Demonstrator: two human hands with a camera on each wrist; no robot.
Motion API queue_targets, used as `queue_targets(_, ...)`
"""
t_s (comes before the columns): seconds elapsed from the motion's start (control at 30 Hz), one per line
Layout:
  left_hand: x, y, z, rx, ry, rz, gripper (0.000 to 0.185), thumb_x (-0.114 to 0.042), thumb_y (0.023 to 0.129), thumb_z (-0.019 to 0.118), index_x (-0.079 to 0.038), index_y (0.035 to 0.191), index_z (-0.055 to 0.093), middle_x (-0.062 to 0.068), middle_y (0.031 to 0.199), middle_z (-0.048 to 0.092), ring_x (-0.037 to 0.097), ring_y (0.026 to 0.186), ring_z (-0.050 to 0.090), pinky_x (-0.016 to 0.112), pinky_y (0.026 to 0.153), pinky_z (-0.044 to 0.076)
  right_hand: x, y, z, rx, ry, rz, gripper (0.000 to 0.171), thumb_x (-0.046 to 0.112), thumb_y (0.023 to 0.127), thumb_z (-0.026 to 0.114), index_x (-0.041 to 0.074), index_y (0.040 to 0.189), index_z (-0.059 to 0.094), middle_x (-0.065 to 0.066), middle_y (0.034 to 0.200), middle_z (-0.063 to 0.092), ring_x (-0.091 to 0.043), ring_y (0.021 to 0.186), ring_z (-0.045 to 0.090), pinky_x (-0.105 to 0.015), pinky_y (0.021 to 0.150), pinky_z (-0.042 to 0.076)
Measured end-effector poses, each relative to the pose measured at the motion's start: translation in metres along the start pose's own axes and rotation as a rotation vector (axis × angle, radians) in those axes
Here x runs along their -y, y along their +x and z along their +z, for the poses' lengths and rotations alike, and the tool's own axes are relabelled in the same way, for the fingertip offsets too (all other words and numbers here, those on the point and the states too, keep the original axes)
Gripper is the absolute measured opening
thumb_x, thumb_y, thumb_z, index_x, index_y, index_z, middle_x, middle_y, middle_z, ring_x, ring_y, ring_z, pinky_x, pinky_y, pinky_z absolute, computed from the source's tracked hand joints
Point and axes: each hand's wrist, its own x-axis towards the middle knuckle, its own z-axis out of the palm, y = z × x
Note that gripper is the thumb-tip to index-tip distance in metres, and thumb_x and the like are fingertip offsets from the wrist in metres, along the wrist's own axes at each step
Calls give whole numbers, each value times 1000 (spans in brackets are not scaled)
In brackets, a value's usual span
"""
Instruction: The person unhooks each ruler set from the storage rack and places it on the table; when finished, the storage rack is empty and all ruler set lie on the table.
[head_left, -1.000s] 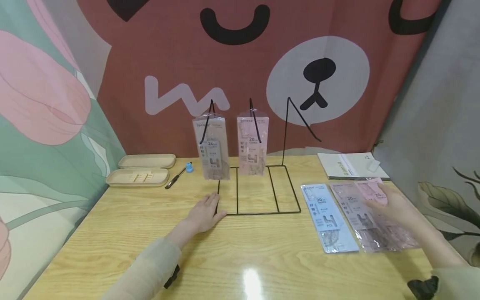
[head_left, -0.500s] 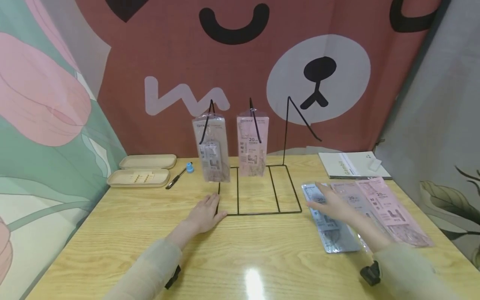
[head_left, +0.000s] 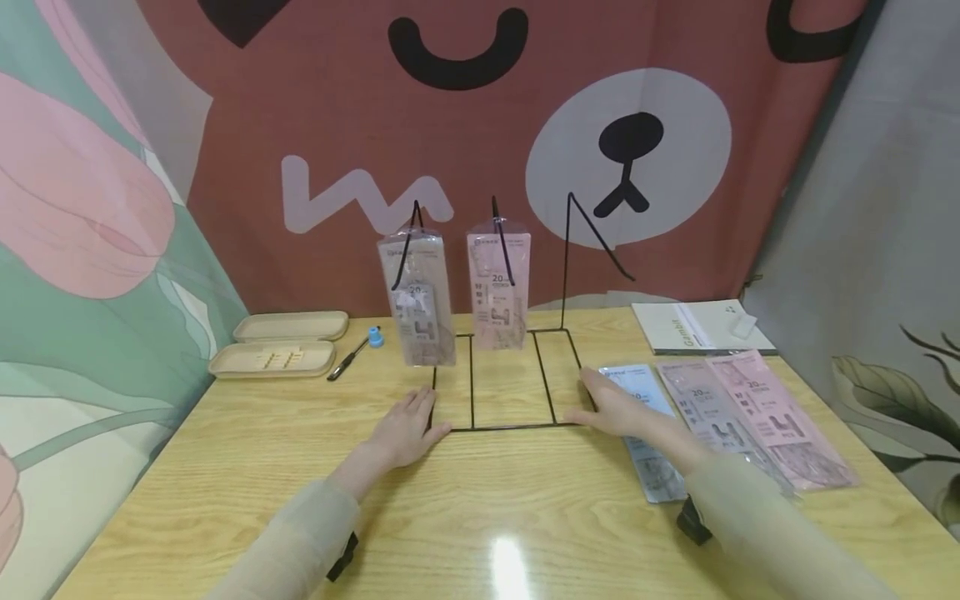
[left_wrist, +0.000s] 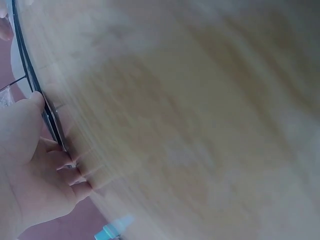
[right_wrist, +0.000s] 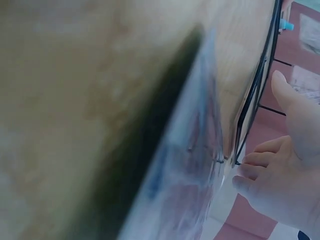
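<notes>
We see the fingers [head_left: 420, 402] of the left hand [head_left: 405, 429] lying straight and relaxed on the counter [head_left: 225, 467], their tips touching the front left corner of the black wire rack [head_left: 510, 392]; they grasp nothing. In the left wrist view the same fingers [left_wrist: 70, 175] rest against the rack's dark wire. The fingers [head_left: 592, 387] of the right hand [head_left: 618, 410] are likewise released and flat, set against the rack's front right corner, the palm partly over the blue packet [head_left: 648, 433] that lies just right of the rack; the right wrist view shows loosely bent fingers [right_wrist: 260, 160] beside the wire and the packet's edge. The rack stands on the counter between our two hands, its flat base split into three bays and three upright hooks rising at the back. A clear packet [head_left: 417, 300] hangs from the hook at the rack's left, a pink packet [head_left: 498, 287] from the middle one, and the right hook carries nothing. Right of the blue packet lie two pink packets [head_left: 750, 417], overlapping. Behind them, beyond the rack's right side, sits a notebook [head_left: 697, 327]. Left of the rack lie a pen [head_left: 348, 358] with a blue cap and two beige trays [head_left: 288, 342].
</notes>
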Motion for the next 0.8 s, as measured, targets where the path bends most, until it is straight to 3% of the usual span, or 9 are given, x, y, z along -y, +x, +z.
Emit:
queue_targets(0.13, 0, 0, 0, 2, -6, 2, 69, -45, 99, 39, 3, 147, 23, 21, 154, 23, 39, 142, 22, 50, 117, 21, -2, 5, 2, 78, 14, 55, 93, 40, 89, 63, -24, 138, 16, -44, 143, 18, -54, 135, 19, -59, 113, 20)
queue_targets(0.27, 1, 0, -2, -8, -52, 13, 69, -43, 99, 42, 5, 146, 24, 24, 152, 25, 41, 141, 24, 51, 116, 23, -3, 8, 4, 118, 8, 87, 98, 45, 88, 63, -24, 138, 14, -44, 144, 13, -54, 136, 15, -58, 114, 16)
queue_targets(0.47, 6, 0, -11, -87, -314, -45, 65, -35, 98, 48, 5, 144, 27, 26, 147, 35, 41, 135, 36, 54, 111, 32, -2, 8, 5, 140, -22, 114, 99, 47, 87, 61, -24, 138, 15, -43, 145, 14, -53, 137, 14, -57, 115, 15)
queue_targets(0.57, 9, 1, -22, -209, -458, -94, 56, -30, 99, 48, 3, 141, 32, 24, 143, 41, 41, 131, 41, 55, 107, 37, -1, 9, 5, 150, -14, 124, 99, 48, 87, 61, -23, 138, 16, -42, 146, 13, -53, 138, 13, -57, 116, 15)
queue_targets(0.7, 12, 7, -38, -447, -636, -109, 45, -19, 98, 49, 6, 134, 37, 26, 134, 44, 43, 125, 43, 54, 105, 39, 0, 10, 3, 162, -21, 140, 99, 49, 87, 61, -22, 139, 16, -40, 147, 13, -52, 138, 12, -57, 116, 14)
queue_targets(0.8, 14, 12, -49, -568, -734, -120, 45, -15, 97, 51, 9, 132, 38, 28, 132, 45, 45, 123, 44, 55, 104, 39, 1, 10, 2, 167, -23, 150, 99, 50, 87, 60, -21, 140, 17, -40, 147, 12, -51, 139, 12, -56, 116, 14)
